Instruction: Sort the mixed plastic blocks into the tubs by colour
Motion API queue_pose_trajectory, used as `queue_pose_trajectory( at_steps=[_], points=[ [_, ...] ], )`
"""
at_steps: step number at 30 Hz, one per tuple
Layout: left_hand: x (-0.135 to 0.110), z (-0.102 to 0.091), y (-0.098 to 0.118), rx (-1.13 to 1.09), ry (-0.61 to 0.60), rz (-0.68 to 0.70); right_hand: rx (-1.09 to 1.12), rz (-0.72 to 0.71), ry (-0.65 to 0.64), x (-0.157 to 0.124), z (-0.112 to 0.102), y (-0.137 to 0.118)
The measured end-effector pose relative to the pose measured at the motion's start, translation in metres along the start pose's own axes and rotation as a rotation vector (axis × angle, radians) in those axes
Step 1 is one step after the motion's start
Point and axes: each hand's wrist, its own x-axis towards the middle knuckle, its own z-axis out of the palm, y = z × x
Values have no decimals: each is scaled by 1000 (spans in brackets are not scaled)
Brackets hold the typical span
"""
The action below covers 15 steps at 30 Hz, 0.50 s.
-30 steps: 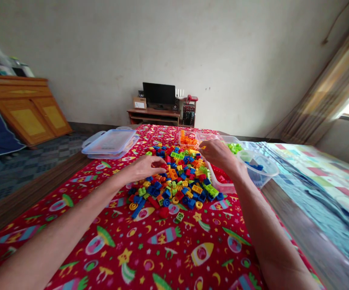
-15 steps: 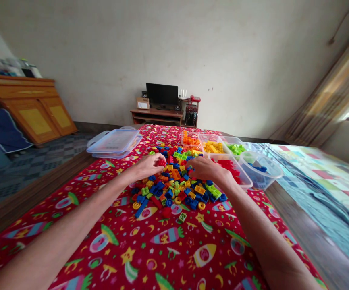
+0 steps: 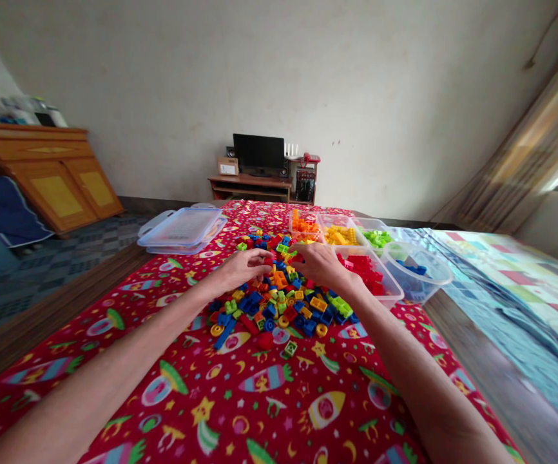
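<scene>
Brick pile (image 3: 283, 299): our left hand (image 3: 246, 267) and right hand (image 3: 321, 265) meet over its far side. Our fingers curl narrow; we cannot tell whether they hold anything.

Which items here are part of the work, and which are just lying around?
In use:
- left hand and right hand, both on the brick pile
- red tub, blue tub, orange tub, yellow tub, green tub, all holding bricks

Lying about:
- stack of lids
- monitor
- wooden cabinet
- curtain
</scene>
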Motion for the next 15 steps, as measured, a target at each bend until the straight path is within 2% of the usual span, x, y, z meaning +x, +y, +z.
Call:
queue_pose_trajectory(
  at_steps=[4,7,15],
  points=[
    [-2,5,1,-250,-32,-66,216,-133,5,2,6,-8],
    [-5,8,5,-308,-65,-75,314,-203,-1,4,12,-13],
    [-5,14,8,-330,-49,-88,642,-102,-24,10,21,-9]
  ],
)
